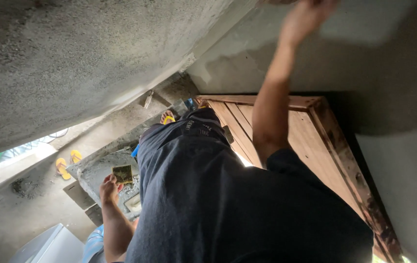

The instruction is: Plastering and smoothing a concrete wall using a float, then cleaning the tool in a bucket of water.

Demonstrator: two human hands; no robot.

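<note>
The right hand (306, 17) is stretched up to the top edge of the frame, pressed against a patch of fresh grey plaster (364, 53) on the wall above a wooden door frame (337, 146). Its fingertips run out of the picture, so I cannot tell whether they are spread or closed round a tool; the arm is nearly straight, probably because the damp patch sits high.

The left hand (110, 189) hangs low at the lower left of the frame, fingers curled shut round the edge of a small square sponge float (123, 173), yellow-green and smeared dark. It is kept down by the hip, out of the way yet ready. Just beneath it lies a heap of grey mortar (99, 173) on a board on the floor, near enough to dip into.

The person's dark shorts (194, 185) fill the middle. Left of centre a pair of yellow sandals (67, 163) lies on the concrete floor, well apart from the mortar, and a sandalled foot (168, 117) shows above the shorts.
</note>
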